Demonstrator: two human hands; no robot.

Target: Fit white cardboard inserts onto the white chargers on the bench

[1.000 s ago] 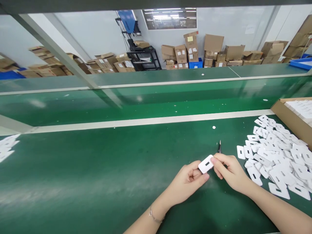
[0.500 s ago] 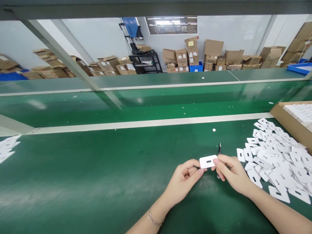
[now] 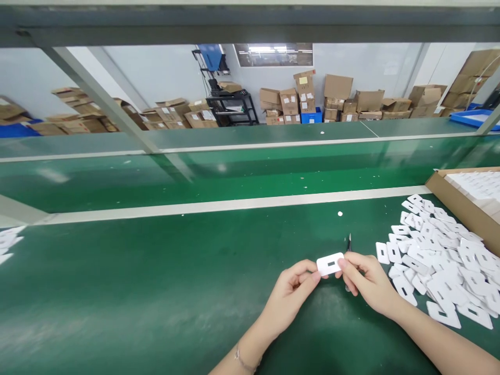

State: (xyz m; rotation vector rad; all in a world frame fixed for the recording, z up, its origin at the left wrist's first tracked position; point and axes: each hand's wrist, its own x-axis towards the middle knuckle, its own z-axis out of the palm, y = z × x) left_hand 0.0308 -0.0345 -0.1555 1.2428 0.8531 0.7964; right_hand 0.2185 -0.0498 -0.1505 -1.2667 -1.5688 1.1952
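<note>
Over the green bench mat [image 3: 156, 271], your left hand [image 3: 291, 291] and right hand [image 3: 367, 278] pinch a small white slotted plastic plate [image 3: 330, 263] by its ends, baring the slot; spare plates [image 3: 437, 260] lie at three o'clock.

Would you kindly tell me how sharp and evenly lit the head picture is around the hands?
Head view: the white piece pinched by the left hand and right hand is sharp; pale glare patches lie on the green table at lower left; only a soft shadow sits under the hands.

white labels on cardboard boxes [image 3: 307, 88] too small to read, no other legible txt
</note>
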